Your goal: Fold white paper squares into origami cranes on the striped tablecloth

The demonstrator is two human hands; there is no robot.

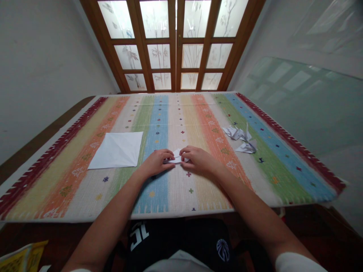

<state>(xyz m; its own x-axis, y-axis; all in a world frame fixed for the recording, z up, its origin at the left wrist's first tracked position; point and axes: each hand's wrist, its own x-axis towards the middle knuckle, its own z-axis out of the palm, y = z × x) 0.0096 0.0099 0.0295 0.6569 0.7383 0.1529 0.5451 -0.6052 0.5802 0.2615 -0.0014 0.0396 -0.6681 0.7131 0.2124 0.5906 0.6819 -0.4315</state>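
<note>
A small piece of folded white paper (177,156) lies between my two hands at the middle of the striped tablecloth. My left hand (159,161) pinches its left end, thumb below and fingers above. On the other end, my right hand (197,159) grips it in the same way. The fingers hide both ends of the paper, so its exact folded shape cannot be made out. To the left lies a stack of square white paper (116,150), with faint creases on the top sheet. Several folded paper figures (241,138), perhaps cranes, sit at the right.
The striped tablecloth (153,189) covers a wide table whose near edge is just before my body. Wooden doors (176,56) with frosted panes stand behind it. A glass panel (297,105) leans along the right wall. A yellow packet (25,257) is low at the left.
</note>
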